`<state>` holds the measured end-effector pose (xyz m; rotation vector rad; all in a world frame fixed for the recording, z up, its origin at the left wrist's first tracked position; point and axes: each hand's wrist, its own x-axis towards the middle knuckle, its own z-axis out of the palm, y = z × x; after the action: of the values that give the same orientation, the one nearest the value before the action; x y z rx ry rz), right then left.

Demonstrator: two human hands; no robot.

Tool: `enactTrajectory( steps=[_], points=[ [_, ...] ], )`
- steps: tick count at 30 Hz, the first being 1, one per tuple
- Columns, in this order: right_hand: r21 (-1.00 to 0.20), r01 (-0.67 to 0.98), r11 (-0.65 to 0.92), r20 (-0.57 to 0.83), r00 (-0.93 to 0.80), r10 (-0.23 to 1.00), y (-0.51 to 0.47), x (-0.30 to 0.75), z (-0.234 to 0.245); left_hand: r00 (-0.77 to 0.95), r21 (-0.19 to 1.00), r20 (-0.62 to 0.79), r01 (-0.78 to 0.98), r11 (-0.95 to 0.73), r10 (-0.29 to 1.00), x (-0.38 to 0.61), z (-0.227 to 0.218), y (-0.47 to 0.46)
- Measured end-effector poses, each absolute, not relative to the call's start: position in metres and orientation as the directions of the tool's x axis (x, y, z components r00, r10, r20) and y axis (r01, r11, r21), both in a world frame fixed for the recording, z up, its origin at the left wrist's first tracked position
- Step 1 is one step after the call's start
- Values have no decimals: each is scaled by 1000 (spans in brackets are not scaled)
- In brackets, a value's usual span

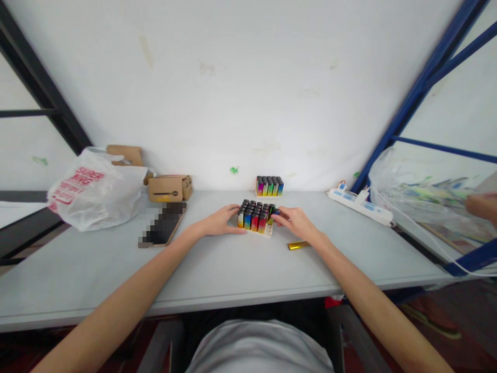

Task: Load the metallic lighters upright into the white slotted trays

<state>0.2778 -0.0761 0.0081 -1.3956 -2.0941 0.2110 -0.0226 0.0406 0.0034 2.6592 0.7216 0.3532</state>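
A white tray (268,231) filled with rows of colourful black-topped lighters (254,223) stands in the middle of the table. My left hand (220,221) grips its left side, thumb along the front and fingers towards the back. At the right end, my right hand (297,220) pinches a lighter (275,213) tilted over the tray's front right corner, where bare white slots show. Fingers partly cover that lighter. A shiny gold strip-like piece (298,245) lies by my right wrist, its right end near the forearm; I cannot make out its kind.
Behind, near the wall, stands a second tray of lighters (269,186). To the left are a phone (169,223), a cardboard box (170,188) and a white plastic bag (99,189). A power strip (361,204) with a cable lies right. Another person's hand (482,206) shows at the far right.
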Motion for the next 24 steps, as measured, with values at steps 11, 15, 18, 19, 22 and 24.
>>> enactTrajectory(
  steps=[11,15,18,19,22,24],
  points=[
    [-409,816,408,254,-327,910,-73,285,9,831,380,122,466,-799,543,-23,4,41],
    [-320,871,371,272,-291,917,-73,282,9,840,386,147,437,-812,522,-23,1,43],
    [-232,912,339,276,-272,922,-72,274,7,837,390,155,436,-811,525,-23,0,43],
    [-212,919,333,273,-271,923,-71,272,6,837,389,155,437,-811,526,-24,0,43],
    [-210,921,328,265,-269,926,-70,270,4,834,382,145,449,-808,532,-24,1,44],
    [-266,904,334,257,-268,929,-72,273,5,831,384,131,461,-800,541,-23,0,44]
  ],
)
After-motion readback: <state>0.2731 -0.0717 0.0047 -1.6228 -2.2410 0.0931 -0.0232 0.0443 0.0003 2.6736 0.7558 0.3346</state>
